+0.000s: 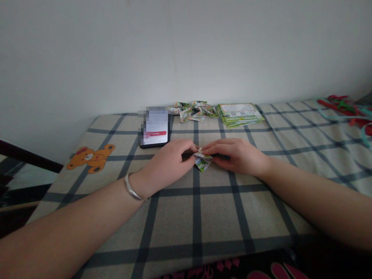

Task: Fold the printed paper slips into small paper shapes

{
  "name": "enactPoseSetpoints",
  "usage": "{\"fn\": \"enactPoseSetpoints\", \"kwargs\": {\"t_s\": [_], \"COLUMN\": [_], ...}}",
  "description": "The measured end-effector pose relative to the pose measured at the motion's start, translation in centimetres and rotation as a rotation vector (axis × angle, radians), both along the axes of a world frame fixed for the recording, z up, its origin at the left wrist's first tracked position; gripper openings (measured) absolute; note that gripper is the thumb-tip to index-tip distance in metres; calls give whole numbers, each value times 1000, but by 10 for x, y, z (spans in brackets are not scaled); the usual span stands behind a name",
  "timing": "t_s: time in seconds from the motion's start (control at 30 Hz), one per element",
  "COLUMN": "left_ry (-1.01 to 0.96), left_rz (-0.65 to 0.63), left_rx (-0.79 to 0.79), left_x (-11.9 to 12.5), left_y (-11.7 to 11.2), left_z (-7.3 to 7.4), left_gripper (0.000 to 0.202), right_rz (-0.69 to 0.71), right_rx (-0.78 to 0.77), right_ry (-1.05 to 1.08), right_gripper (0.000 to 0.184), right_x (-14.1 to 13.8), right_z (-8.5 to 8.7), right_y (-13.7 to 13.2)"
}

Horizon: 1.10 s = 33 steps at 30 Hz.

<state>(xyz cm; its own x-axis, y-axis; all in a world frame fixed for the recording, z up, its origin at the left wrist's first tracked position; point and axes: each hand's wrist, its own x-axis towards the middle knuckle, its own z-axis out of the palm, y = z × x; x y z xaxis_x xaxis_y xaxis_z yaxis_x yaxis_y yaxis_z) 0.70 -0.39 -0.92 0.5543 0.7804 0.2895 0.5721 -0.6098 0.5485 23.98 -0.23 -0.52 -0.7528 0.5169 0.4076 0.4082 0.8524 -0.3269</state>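
Note:
Between my hands, low over the checked tablecloth, is a small folded piece of printed paper [203,163], green and white with a pointed lower end. My left hand [177,155] pinches its left side between thumb and fingers. From the other side my right hand [235,155] grips it, fingertips on the upper fold. The fingers cover part of the paper. Beyond them lies a cluster of folded paper pieces [196,111] in the same green, white and orange print. Right of that cluster is a stack of flat printed leaflets [241,114].
A phone [157,128] with a lit, partly blurred screen lies behind my left hand. An orange bear figure [91,158] is on the checked tablecloth [171,228] at the left. Red, green and pale blue strips [345,110] lie at the far right. A wall [186,50] stands behind the table.

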Motion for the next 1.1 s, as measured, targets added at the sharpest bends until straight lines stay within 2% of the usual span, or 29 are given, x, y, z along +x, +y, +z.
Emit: {"fn": "enactPoseSetpoints", "kwargs": {"t_s": [0.17, 0.33, 0.87, 1.1], "left_ry": [25, 53, 288, 375], "left_rz": [74, 69, -117, -141], "left_rx": [68, 68, 173, 216], "left_x": [-1, -1, -12, -14], "left_y": [-1, 0, 9, 11], "left_z": [1, 2, 9, 9], "left_gripper": [6, 3, 8, 11], "right_rz": [20, 20, 77, 70], "right_rx": [57, 114, 254, 291], "right_ry": [-2, -35, -145, -241], "right_gripper": [29, 29, 28, 30], "right_x": [-2, -4, -3, -3], "right_z": [-2, -3, -6, -6], "right_y": [0, -2, -3, -5]}}
